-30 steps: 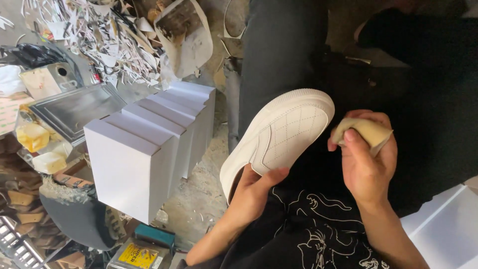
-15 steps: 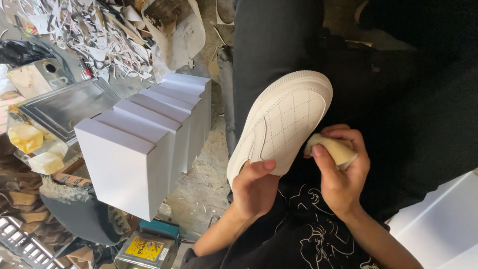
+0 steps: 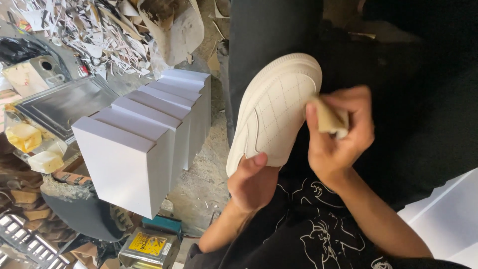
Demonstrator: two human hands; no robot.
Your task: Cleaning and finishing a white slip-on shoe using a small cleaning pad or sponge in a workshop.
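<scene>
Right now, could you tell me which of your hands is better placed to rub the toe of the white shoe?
Probably the right hand: it already pinches the tan pad against the toe edge of the white shoe. The left hand grips the shoe's heel end, steadying it.

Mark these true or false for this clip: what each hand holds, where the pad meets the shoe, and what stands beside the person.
1. The left hand grips the white quilted slip-on shoe at its heel end. True.
2. The right hand is empty. False: it pinches a tan folded pad.
3. The tan folded pad touches the shoe near its toe. True.
4. A row of white rectangular boxes stands on the person's left. True.
5. The shoe is black. False: it is white.
</scene>
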